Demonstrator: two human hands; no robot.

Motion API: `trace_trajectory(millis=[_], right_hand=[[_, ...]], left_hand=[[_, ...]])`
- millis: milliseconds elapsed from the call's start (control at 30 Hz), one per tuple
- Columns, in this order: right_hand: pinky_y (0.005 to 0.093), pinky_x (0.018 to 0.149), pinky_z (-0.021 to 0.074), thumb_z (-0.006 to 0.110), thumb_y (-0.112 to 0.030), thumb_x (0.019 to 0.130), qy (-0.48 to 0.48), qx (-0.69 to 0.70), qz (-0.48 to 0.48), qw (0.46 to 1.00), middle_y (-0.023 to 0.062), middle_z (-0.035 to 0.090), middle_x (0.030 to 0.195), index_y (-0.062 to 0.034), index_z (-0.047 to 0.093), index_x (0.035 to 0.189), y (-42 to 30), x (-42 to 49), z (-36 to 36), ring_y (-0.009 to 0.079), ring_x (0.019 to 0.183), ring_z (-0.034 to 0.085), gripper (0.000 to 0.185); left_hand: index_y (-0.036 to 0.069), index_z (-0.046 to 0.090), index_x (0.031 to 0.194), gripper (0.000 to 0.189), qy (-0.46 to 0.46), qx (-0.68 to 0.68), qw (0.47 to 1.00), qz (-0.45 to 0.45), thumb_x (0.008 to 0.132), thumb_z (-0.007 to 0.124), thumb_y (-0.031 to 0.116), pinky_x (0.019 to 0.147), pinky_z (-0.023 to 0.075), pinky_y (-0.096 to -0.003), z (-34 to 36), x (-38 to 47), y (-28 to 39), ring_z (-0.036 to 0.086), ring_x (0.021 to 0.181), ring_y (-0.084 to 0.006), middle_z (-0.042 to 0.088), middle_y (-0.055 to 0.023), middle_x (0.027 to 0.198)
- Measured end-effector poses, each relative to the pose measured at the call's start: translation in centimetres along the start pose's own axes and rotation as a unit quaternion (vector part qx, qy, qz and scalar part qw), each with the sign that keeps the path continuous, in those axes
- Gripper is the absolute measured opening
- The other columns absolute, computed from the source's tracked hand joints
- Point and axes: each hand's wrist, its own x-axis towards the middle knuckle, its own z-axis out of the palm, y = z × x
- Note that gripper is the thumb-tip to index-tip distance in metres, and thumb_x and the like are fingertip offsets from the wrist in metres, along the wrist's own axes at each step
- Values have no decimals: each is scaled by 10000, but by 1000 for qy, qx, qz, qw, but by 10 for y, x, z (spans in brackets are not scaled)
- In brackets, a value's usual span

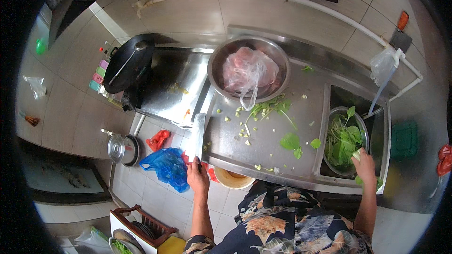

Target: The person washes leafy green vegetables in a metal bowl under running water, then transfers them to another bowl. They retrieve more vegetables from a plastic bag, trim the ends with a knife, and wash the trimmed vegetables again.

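Note:
My left hand (198, 179) grips the handle of a kitchen cleaver (196, 135), its broad blade pointing away from me beside the counter's left front edge. On the right, my right hand (364, 166) holds a pale green vegetable stem (357, 154) at the rim of a metal bowl. That bowl (366, 132) sits in the sink (379, 164) with leafy greens (344, 144) inside. Loose leaves (290, 141), cut stem pieces (243, 131) and a small bunch of greens (272, 107) lie on the steel counter (300, 113).
A large steel basin (214, 65) at the back holds bagged raw meat (247, 67). Left of it are a black wok (127, 65) with a ladle and a steel stove top (173, 70). Below stand a beige bucket (233, 180) and a blue plastic bag (167, 167).

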Motion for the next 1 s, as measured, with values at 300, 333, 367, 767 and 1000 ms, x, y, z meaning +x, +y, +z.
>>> trace_trajectory(millis=[300, 333, 367, 767, 1000], right_hand=[[448, 682, 469, 634, -231, 804, 18, -5, -41, 999, 256, 609, 867, 84, 470, 1158, 0, -7, 20, 402, 803, 600, 501], [448, 683, 469, 634, -232, 802, 11, -9, -38, 999, 255, 609, 869, 81, 471, 1159, 0, -8, 18, 403, 806, 598, 502], [448, 681, 468, 634, -231, 802, 5, -9, -30, 1000, 254, 609, 866, 80, 471, 1156, -1, -10, 17, 402, 804, 598, 499], [457, 657, 455, 638, -202, 791, -11, 17, -1, 1000, 246, 607, 818, 54, 488, 1065, 0, -22, 14, 404, 762, 592, 404], [475, 677, 448, 644, -203, 770, 19, 13, -13, 1000, 262, 598, 834, 49, 492, 1040, 7, -21, 17, 428, 805, 572, 400]], left_hand=[[143, 563, 1147, 365, -39, 3, 999, 4, 789, 613, 192, 683, 454, -405, 40, 57, 11, 545, 838, -301, 546, -119, 876], [139, 563, 1147, 359, -52, -13, 999, 4, 794, 604, 192, 678, 456, -406, 40, 63, 9, 547, 836, -302, 546, -122, 877], [135, 563, 1148, 354, -65, -28, 998, 3, 800, 596, 193, 673, 458, -406, 40, 65, 7, 548, 835, -302, 546, -125, 878], [133, 592, 1135, 368, -175, -127, 973, 76, 771, 634, 161, 667, 467, -391, 31, -32, 109, 553, 797, -300, 537, -116, 836], [81, 571, 1143, 388, -70, -101, 991, -45, 763, 644, 93, 673, 460, -380, 9, -22, 45, 565, 782, -301, 560, -128, 857]])
